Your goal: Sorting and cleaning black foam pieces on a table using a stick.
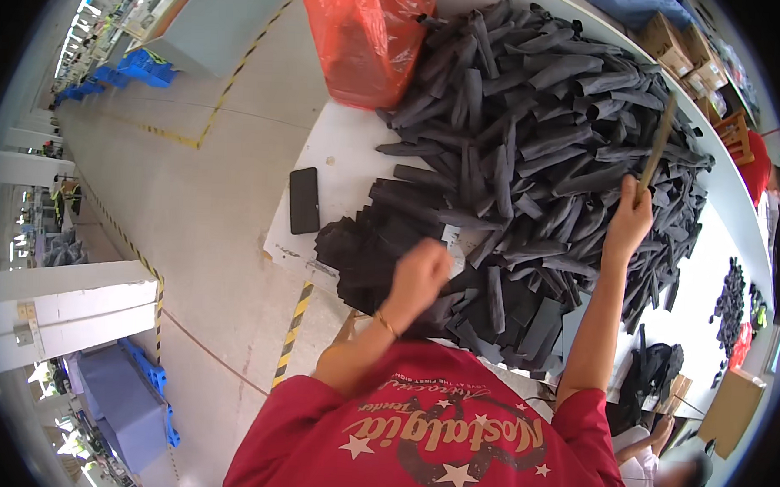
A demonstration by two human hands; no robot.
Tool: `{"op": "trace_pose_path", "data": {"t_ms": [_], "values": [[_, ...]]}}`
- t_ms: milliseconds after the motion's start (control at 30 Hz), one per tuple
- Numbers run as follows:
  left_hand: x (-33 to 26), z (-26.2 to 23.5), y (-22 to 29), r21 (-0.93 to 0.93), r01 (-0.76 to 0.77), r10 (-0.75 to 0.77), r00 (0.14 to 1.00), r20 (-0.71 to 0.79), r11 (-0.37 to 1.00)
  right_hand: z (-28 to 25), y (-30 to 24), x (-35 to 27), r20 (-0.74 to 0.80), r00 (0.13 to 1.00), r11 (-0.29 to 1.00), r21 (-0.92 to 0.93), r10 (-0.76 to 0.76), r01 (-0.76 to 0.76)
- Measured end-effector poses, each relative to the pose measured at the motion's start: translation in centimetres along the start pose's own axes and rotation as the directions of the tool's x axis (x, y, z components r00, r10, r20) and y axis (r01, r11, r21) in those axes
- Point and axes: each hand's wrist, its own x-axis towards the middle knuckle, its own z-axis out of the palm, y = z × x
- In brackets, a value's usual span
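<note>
Widest of all here is the pale tabletop point(346, 146), smooth, scuffed along its near-left edge and half buried under a heap of dark tubes point(533, 145): matte charcoal, cloth-like, some rolled round, some pressed flat, axes pointing every which way. That heap spreads ahead of the person and toward the right, and the right hand is the nearer one, right over it! At the far-left end sits the red bag point(364, 46), thin, shiny, crinkled plastic, up against the heap. Closer in, the flat dark pieces point(377, 234) lie layered in a ragged stack beside the left hand. And the hands: the left hand point(421, 278) is curled and blurred, can't tell whether it pinches anything; the right hand point(629, 221) is clenched round the near end of a stick. Left of the stack, the phone point(304, 201), a slick black slab. Slimmest of all, that stick point(659, 142): straight, tan, wood-looking, long axis running away from the person, leaning a little right, over the heap's right side
</note>
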Motion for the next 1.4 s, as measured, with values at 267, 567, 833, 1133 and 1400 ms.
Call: {"op": "trace_pose_path", "data": {"t_ms": [267,567,833,1133,1400], "values": [[8.9,-3.3,-8.3,0.488,-0.37,0.157,0.892,0.423,0.791,-1.0,3.0,-11.3,0.246,0.967,0.987,-0.129,-0.06,0.094],[8.3,0.0,-9.4,0.626,0.297,-0.283,0.951,-0.125,0.722,0.0,2.7,-19.6,0.667,0.74,0.996,-0.044,0.085,-0.075],[6.6,-2.9,-8.1,-0.025,0.543,-0.539,0.826,-0.164,0.839,-1.1,3.3,-21.8,0.693,0.719,0.996,0.016,0.055,-0.093],[6.9,-4.0,-13.2,0.135,0.615,-0.457,0.699,-0.551,0.777,-2.1,2.3,-23.7,0.757,0.653,0.996,0.065,-0.012,-0.057],[10.4,-0.4,-14.7,0.489,0.61,-0.542,0.788,-0.294,0.623,-0.5,4.3,-26.1,0.753,0.646,0.984,-0.011,0.123,-0.175]]}}
